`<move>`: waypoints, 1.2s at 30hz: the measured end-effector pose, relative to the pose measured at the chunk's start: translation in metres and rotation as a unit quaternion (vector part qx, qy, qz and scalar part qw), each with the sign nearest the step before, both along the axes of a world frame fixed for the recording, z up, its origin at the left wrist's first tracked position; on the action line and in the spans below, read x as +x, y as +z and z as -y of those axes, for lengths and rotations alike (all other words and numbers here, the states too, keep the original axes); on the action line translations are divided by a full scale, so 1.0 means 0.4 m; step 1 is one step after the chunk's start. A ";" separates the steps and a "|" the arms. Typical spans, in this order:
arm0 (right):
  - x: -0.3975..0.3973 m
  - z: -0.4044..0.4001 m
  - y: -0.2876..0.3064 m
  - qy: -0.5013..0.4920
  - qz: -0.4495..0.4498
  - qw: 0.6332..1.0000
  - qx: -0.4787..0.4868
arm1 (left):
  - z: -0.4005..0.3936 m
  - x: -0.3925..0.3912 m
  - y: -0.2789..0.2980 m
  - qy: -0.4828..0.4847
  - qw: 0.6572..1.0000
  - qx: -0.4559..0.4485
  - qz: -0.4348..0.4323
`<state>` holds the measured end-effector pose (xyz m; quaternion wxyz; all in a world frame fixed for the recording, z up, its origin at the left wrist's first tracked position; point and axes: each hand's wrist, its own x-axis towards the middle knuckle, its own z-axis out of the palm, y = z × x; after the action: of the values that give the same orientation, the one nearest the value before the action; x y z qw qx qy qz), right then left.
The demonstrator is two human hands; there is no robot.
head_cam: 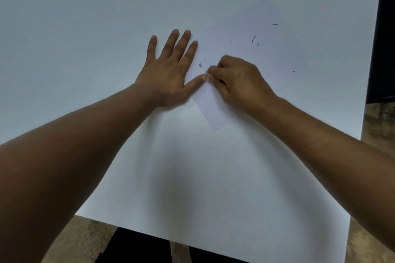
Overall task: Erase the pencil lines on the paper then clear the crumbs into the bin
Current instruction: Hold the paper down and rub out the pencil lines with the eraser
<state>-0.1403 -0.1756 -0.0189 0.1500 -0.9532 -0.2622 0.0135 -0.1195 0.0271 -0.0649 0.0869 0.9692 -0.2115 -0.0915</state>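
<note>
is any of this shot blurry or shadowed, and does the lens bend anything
Head view: the right hand is smeared by motion blur at its curled fingers, while the flat left hand is sharper; a soft shadow darkens the near part of the table; the wide lens swells the forearms and bows the table's edges.

A white table [85, 17] carries a paper sheet [245, 34] strewn with dark crumbs [254, 39].

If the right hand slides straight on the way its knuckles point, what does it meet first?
Probably the thumb tip of the flat left hand, which already looks almost touching the curled right hand on the white paper sheet. The small dark crumb lies slightly beyond.
</note>
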 end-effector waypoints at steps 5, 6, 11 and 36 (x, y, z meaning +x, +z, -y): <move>-0.139 0.067 -0.002 0.000 -0.004 1.000 0.009 | 0.000 -0.003 -0.001 0.001 1.000 0.013 0.004; -0.163 0.081 0.001 0.002 -0.014 1.000 0.013 | 0.001 -0.002 0.001 0.001 1.000 0.014 0.003; -0.146 0.098 0.023 0.017 -0.070 0.997 0.038 | 0.004 -0.005 -0.003 0.005 1.000 0.010 0.012; -0.088 0.060 0.003 0.023 -0.026 0.998 0.045 | -0.001 -0.009 -0.010 0.008 1.000 0.007 0.025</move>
<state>-0.1756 -0.1996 -0.0176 0.1995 -0.9386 -0.2801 0.0294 -0.1230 0.0275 -0.0690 0.0758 0.9734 -0.2052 -0.0675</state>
